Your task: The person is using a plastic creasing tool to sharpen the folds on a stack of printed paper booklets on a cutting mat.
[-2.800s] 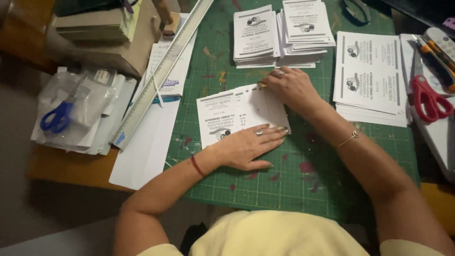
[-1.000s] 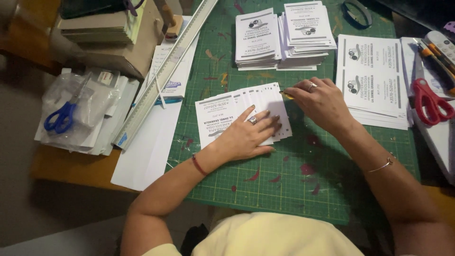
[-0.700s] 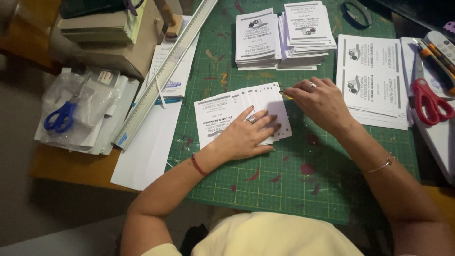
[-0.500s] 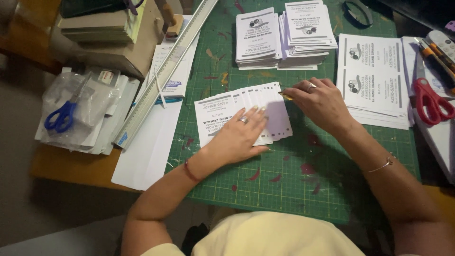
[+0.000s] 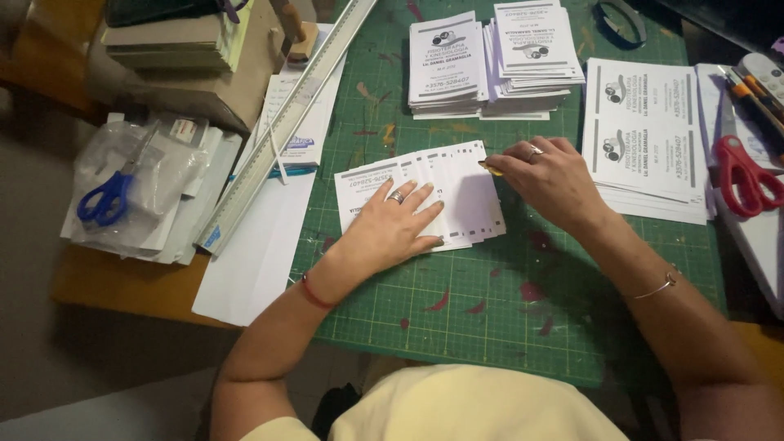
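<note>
A fanned sheaf of printed slips (image 5: 425,192) was lying near the middle of the green cutting mat (image 5: 490,318). The left hand (image 5: 392,229) was pressed flat and open on it. The right hand (image 5: 551,175) was pinched shut on a small yellowish object (image 5: 490,168) at the sheaf's upper right corner; its kind could not be told. Step judged: squaring the sheaf's edges. Steady downward pressure was judged needed next. Cut stacks (image 5: 490,57) were seen at the mat's far edge.

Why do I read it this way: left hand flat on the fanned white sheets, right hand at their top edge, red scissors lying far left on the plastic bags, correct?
Not quite. The head view shows blue scissors on the plastic bags; the red scissors lie far right. The left hand does press the fanned white sheets, right hand at their top edge.
</note>
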